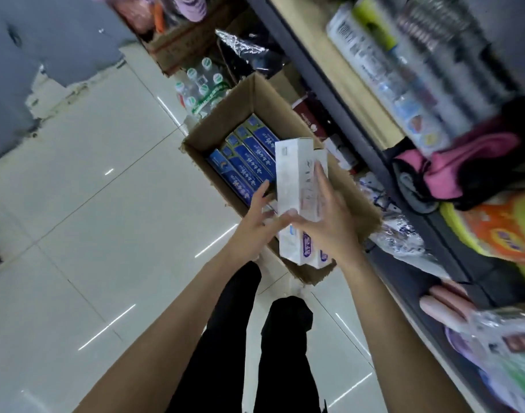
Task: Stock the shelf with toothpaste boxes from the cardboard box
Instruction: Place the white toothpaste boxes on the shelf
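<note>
Pick-up step: right hand [327, 225] grips white toothpaste boxes [297, 180] above the cardboard box [225, 120] — left hand [255, 222], fingers straight, steadies them. Next, probably — carry them rightward to the shelf [344, 84].

The cardboard box [249, 114] is plain brown corrugated board, matt, with rough, frayed rims. Inside it, the blue toothpaste boxes [246, 162] are printed card with a slight sheen. The white toothpaste boxes [297, 180] held above the cardboard box are smooth card, faintly glossy. Under the cardboard box, the floor [100, 210] is pale polished tile, glossy enough to mirror ceiling lights. Beyond the cardboard box, the water bottles [200, 84] are clear plastic under shiny wrap. Right of the cardboard box, the shelf [338, 76] has a dark matt frame and a pale, smooth board; pink cloth [464, 162] on it looks soft.
</note>
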